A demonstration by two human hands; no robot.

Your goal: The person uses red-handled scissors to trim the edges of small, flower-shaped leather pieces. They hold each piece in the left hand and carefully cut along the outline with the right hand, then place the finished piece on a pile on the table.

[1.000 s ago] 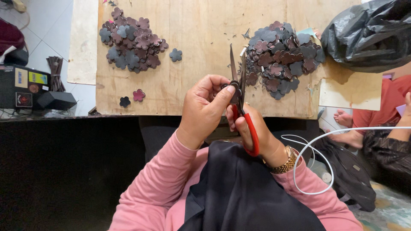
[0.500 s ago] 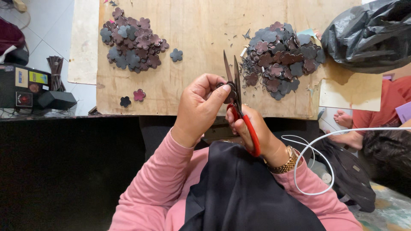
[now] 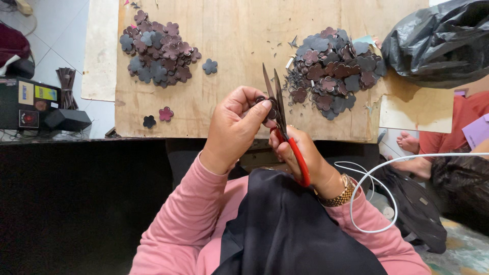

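My left hand [image 3: 234, 127] pinches a small dark flower-shaped piece [image 3: 267, 108] between thumb and fingers, held above the near edge of the wooden board [image 3: 239, 40]. My right hand [image 3: 300, 155] grips red-handled scissors [image 3: 281, 119], blades pointing away from me and set against the piece. A heap of dark flower-shaped pieces [image 3: 336, 71] lies on the board at the right, with small offcuts [image 3: 294, 81] beside it. A second heap of flower pieces [image 3: 155, 51] lies at the board's left.
Single flower pieces [image 3: 209, 65] [image 3: 165, 113] [image 3: 149, 121] lie loose on the board. A black plastic bag [image 3: 438, 40] sits at the upper right. A white cable [image 3: 377, 193] loops by my right arm. Another person's foot [image 3: 410, 142] shows at right. Dark boxes [image 3: 35, 104] stand at left.
The scissors have tilted slightly and shifted left with both hands; the blades now sit a little apart at the piece. The heaps have not moved.
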